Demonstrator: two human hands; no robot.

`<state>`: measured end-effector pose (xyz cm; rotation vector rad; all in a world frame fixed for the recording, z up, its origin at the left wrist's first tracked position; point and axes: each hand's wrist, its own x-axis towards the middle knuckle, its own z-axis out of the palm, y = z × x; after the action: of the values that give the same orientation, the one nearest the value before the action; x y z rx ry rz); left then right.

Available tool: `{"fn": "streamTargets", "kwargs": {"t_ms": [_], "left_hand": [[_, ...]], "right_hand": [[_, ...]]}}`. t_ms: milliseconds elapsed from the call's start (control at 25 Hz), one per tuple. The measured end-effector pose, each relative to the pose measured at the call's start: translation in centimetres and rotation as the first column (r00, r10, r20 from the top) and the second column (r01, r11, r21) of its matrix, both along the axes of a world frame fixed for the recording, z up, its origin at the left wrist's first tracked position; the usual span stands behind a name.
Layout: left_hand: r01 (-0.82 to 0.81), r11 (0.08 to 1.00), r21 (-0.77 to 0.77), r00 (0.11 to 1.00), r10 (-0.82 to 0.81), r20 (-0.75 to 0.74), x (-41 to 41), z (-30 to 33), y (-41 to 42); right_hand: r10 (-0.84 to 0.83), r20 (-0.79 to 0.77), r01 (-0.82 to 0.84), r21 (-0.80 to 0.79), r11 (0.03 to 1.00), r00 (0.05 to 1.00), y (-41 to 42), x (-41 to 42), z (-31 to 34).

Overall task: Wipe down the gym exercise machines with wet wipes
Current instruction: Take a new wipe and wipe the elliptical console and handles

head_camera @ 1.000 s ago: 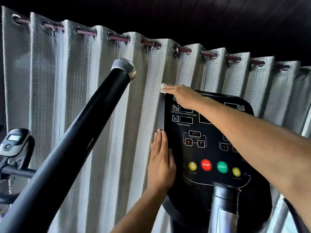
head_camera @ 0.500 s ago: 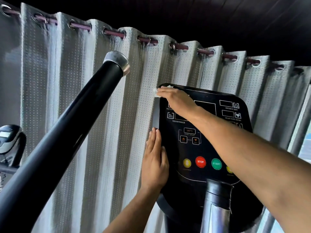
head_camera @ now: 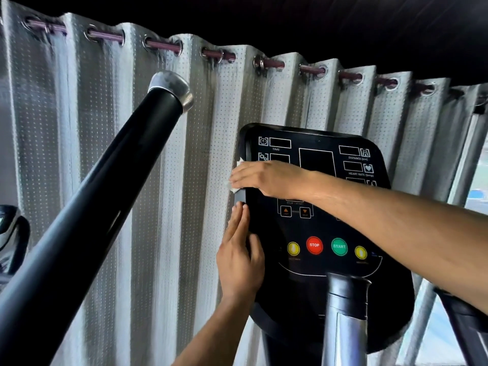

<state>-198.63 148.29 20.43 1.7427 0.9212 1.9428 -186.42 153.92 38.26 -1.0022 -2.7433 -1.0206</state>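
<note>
- The right hand (head_camera: pixel 266 178), fingers flat on the wet wipe (head_camera: pixel 235 186), has slid down the console (head_camera: pixel 319 228) left edge from its top corner.
- The left hand (head_camera: pixel 239 262), fingers straight, braces that edge below; lower edge probably next.

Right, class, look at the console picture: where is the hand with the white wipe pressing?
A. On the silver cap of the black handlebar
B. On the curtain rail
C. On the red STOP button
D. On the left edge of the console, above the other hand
D: the right hand presses the wipe against the console at its left edge, just above the left hand, which lies flat on that same edge.
</note>
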Motion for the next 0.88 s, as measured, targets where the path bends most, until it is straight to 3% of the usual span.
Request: {"fn": "streamTargets", "kwargs": {"t_ms": [80,240,440,680,760,880], "left_hand": [[0.004,1.0,0.007,1.0,-0.004,0.006,0.0,-0.1,0.2],[-0.016,1.0,0.003,1.0,0.016,0.002,0.1,0.1,0.3],[-0.024,1.0,-0.003,1.0,0.024,-0.017,0.1,0.2,0.0],[-0.03,1.0,0.001,0.999,0.03,-0.025,0.0,-0.1,0.3],[-0.033,0.999,-0.002,0.999,0.033,-0.033,0.2,-0.1,0.3],[-0.034,0.999,0.005,0.998,0.034,-0.044,0.0,0.2,0.0]], "right_hand": [[-0.09,-0.108,0.1,0.089,0.991,0.99,0.3,1.1,1.4],[-0.237,-0.447,0.367,0.231,0.901,0.863,0.9,2.0,3.4],[-0.16,-0.503,0.405,0.425,0.81,0.849,1.7,-0.4,2.4],[-0.145,-0.482,0.32,0.304,0.897,0.864,2.1,-0.4,1.7],[-0.174,-0.539,0.392,0.321,0.862,0.824,1.5,2.0,2.2],[-0.257,-0.695,0.598,0.304,0.741,0.672,0.0,8.3,2.8]]}}
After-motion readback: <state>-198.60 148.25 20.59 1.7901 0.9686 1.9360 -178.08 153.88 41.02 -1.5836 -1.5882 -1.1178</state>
